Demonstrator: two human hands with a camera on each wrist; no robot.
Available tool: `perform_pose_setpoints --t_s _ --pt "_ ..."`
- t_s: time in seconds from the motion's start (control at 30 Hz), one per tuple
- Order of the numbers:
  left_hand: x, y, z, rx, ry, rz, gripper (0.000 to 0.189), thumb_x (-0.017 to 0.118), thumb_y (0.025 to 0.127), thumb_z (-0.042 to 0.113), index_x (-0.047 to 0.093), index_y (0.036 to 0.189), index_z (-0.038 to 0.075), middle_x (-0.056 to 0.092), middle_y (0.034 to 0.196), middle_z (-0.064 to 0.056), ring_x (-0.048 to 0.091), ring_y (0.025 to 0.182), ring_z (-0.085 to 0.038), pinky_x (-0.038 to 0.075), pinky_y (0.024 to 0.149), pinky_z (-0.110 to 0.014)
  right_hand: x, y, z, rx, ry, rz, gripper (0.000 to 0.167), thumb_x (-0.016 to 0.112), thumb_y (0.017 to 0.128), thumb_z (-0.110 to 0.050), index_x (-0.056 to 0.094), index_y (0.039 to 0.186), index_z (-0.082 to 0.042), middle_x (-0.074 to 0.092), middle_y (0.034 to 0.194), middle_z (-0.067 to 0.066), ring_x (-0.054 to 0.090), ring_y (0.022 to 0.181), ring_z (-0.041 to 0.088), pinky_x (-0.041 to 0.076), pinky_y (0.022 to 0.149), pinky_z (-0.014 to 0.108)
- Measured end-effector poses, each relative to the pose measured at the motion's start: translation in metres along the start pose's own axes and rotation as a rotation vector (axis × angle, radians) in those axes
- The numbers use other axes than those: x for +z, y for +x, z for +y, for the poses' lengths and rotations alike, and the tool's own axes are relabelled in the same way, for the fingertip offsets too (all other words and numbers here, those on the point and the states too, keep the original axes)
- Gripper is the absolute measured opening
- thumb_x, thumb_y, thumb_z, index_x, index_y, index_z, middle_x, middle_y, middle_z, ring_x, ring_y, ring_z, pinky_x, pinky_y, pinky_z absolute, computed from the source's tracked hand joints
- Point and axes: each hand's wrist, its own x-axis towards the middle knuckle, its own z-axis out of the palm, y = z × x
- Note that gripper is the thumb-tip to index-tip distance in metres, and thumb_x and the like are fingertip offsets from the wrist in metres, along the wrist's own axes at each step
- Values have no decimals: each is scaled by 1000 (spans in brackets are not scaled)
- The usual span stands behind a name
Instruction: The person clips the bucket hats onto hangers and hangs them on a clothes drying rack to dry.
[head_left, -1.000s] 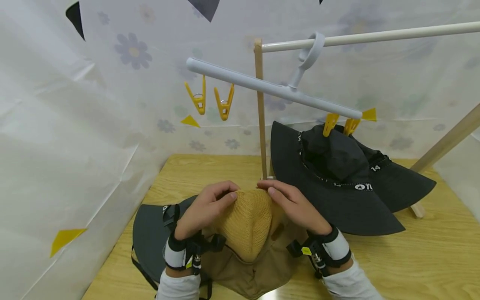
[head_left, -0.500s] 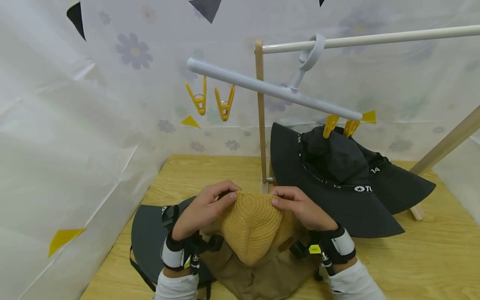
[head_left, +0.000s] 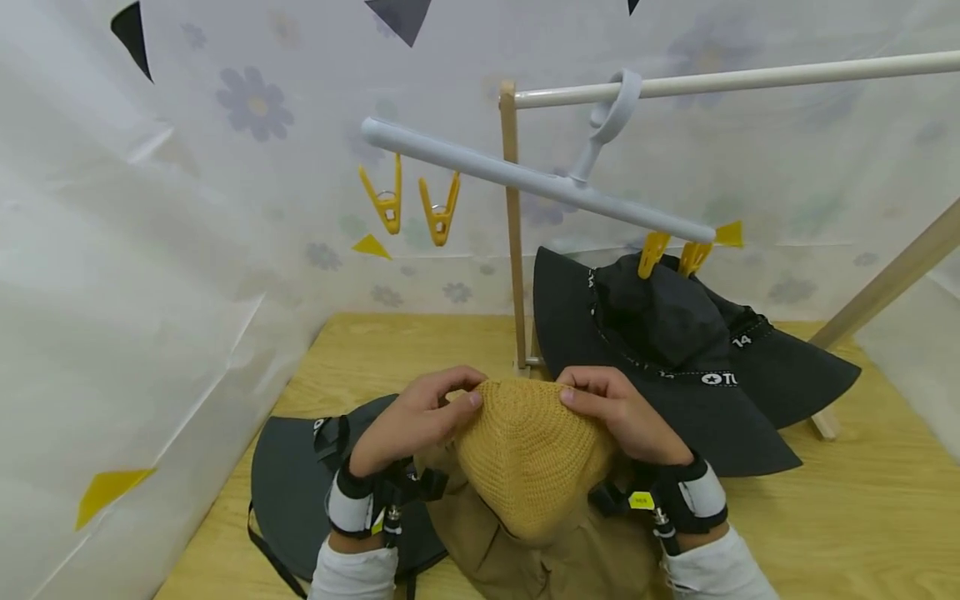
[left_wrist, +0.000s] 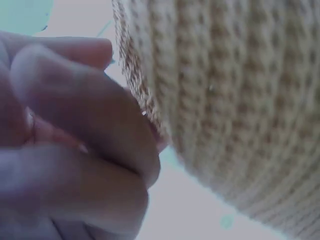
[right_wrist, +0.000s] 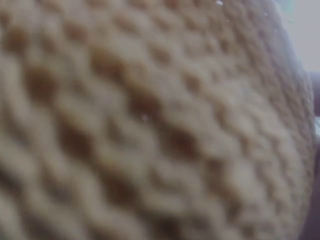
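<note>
A mustard-yellow knitted hat [head_left: 540, 458] is held up at its far edge by both hands. My left hand [head_left: 420, 417] pinches the left end of that edge between thumb and fingers. At the right end, my right hand [head_left: 622, 412] pinches it the same way. Under the knit lies a brown fabric hat [head_left: 570, 558], partly covered. The left wrist view has the ribbed knit [left_wrist: 225, 100] beside curled fingers [left_wrist: 90, 110]. Blurred knit [right_wrist: 150, 125] fills most of the right wrist view, hiding nearly all of that hand.
A dark wide-brimmed hat [head_left: 300, 492] lies at the left. From a pale blue hanger [head_left: 465, 167] on a white rail [head_left: 735, 79], yellow clips [head_left: 652, 254] hold a black hat [head_left: 660, 333]. More yellow clips [head_left: 438, 208] hang bare at the left. A wooden post [head_left: 513, 225] supports the rail.
My right hand has moved to the right and now pinches the knit's edge, so the edge is stretched wider. My left hand stays nearly in place. The head view has shifted slightly.
</note>
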Motion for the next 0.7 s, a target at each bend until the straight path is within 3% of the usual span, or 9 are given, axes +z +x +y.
perform_pose_setpoints --t_s 0.1,0.17,0.37,0.5,0.7 --pt "3 0 3 1 -133 -56 34 47 107 29 56 133 11 52 70 -6 43 47 -18 45 49 -34 -1 -3 -1 -25 36 -21 21 43 100 2 58 85 3 48 66 -3 46 52 15 42 51 32" --pt "6 2 5 24 -196 -77 34 47 106 31 57 130 9 48 65 -5 41 46 -20 42 47 -34 -3 -4 -1 -60 88 -53 24 40 100 5 58 86 1 49 66 -1 46 52 17 42 50 32" --pt "8 10 12 60 -248 -111 32 47 106 32 60 109 4 46 69 -3 39 48 -11 39 47 -30 -3 -4 -2 -165 195 -139 32 33 99 10 61 91 -4 51 71 1 48 54 18 41 50 36" --pt "7 14 14 57 -261 -144 31 47 106 31 57 106 2 45 66 -2 40 48 -11 39 49 -28 -3 -8 -7 -146 98 -73 29 36 98 10 60 89 -2 47 67 7 49 53 19 41 50 35" --pt "3 14 12 95 -292 -149 28 48 106 25 57 106 -1 54 64 -2 51 51 -19 46 50 -31 -3 -9 -16 -39 -99 2 22 42 101 4 61 90 -2 48 66 3 50 55 17 43 54 33"
